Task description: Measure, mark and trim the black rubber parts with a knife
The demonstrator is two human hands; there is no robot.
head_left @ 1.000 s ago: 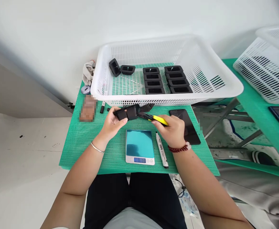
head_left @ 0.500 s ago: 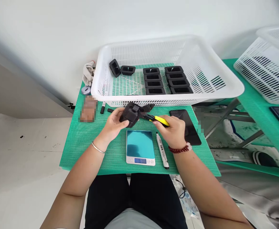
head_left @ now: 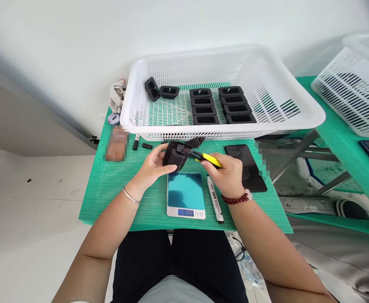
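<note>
My left hand (head_left: pixel 154 167) grips a black molded plastic part (head_left: pixel 175 156) above the back edge of a small digital scale (head_left: pixel 185 191), thumb across its near side. My right hand (head_left: pixel 227 170) is closed round yellow-handled pliers (head_left: pixel 211 160). Their dark jaws meet the right upper side of the part; whether they bite on it cannot be made out. A white marker (head_left: pixel 215 200) lies on the green-covered table (head_left: pixel 118 202) beside the scale. Similar black parts (head_left: pixel 203 110) stand in a white basket (head_left: pixel 222 131) behind my hands.
A dark phone (head_left: pixel 249 168) lies to the right of my right hand. At the left are a grey cloth glove (head_left: pixel 117 94), a round grey object (head_left: pixel 113 119), a blurred brown item (head_left: pixel 117 145) and a black cap (head_left: pixel 147 145). Another white basket (head_left: pixel 351 90) stands on the right-hand table.
The black part has turned in my left hand and come slightly right and nearer to me. The pliers have shifted a little left, their jaws still at the part.
</note>
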